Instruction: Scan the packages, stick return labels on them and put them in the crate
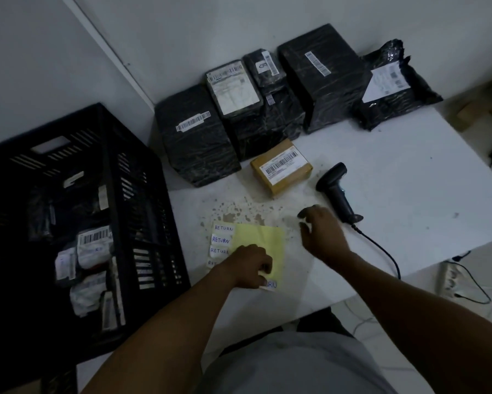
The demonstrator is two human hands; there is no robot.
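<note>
Head view, read left to right. The black slatted crate (102, 177) stands on the floor against the table's left edge, already holding several labelled packages (92, 245) in its lower part; its open top leaves room above them, and a parcel lowered in must clear the near wall.

On the white table (409, 172), the yellow backing sheet (263, 240) carries handwritten return labels (223, 239) along its left side. The left hand (250, 265) rests on the sheet's lower edge, fingers curled and pinching one label (269, 285) at its corner (thin, limp paper, likely to curl or stick to itself, so best held by an edge).

Behind, a row of black-wrapped packages (193, 137) stands against the wall, touching one another; the film looks slick and wrinkled, so a grip across two opposite faces seems safer than a pinch of the wrap. The small brown carton (281, 166) sits just in front of them, barcode up; it looks light and stiff, easy to take from above.

The right hand (321, 231) hovers over bare tabletop, fingers loosely spread and holding nothing, near the handle of the barcode scanner (337, 191), whose cable (381, 248) trails over the table's near edge and could snag. At the far right lies a soft poly mailer (392, 86), which would sag if lifted by one end. Open tabletop lies to the right of the scanner.
</note>
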